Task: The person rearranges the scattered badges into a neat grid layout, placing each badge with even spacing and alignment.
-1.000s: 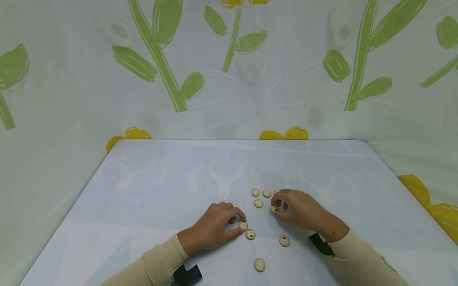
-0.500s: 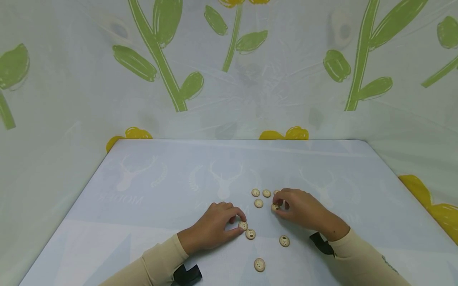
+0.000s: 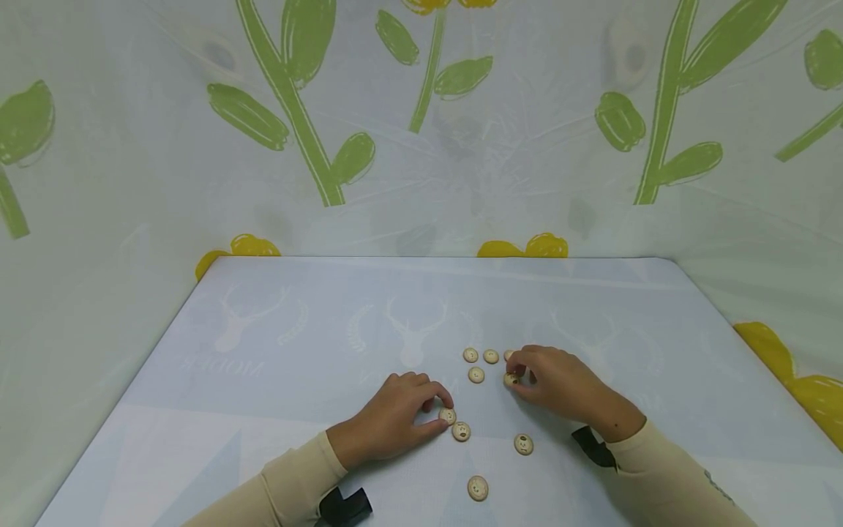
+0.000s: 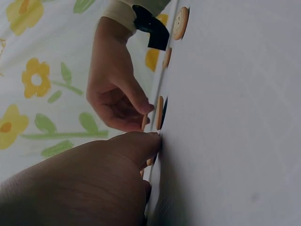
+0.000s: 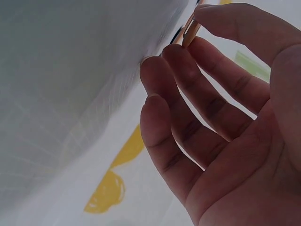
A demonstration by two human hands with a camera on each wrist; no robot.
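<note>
My right hand (image 3: 560, 384) pinches a round wooden button (image 3: 511, 380) between thumb and fingers, just above the table. In the right wrist view that button (image 5: 190, 33) is seen edge-on at the fingertips. My left hand (image 3: 394, 416) has thumb and index finger curled at the edges of another wooden button (image 3: 447, 416), which lies on the table. A button with a dark mark (image 3: 461, 432) sits right beside it, nearly touching. Beyond the hands are a row of buttons (image 3: 490, 356), its right end partly covered by my right fingers, and a single button (image 3: 476, 375) in front.
Two more buttons lie nearer me, one with a dark mark (image 3: 523, 444) and one close to the front (image 3: 477, 488). The pale table (image 3: 296, 337) ends at a flower-printed curtain (image 3: 421, 183) behind and at the sides.
My right hand has shifted slightly right and away from me with its pinched button. The left hand and the buttons on the table have stayed put.
</note>
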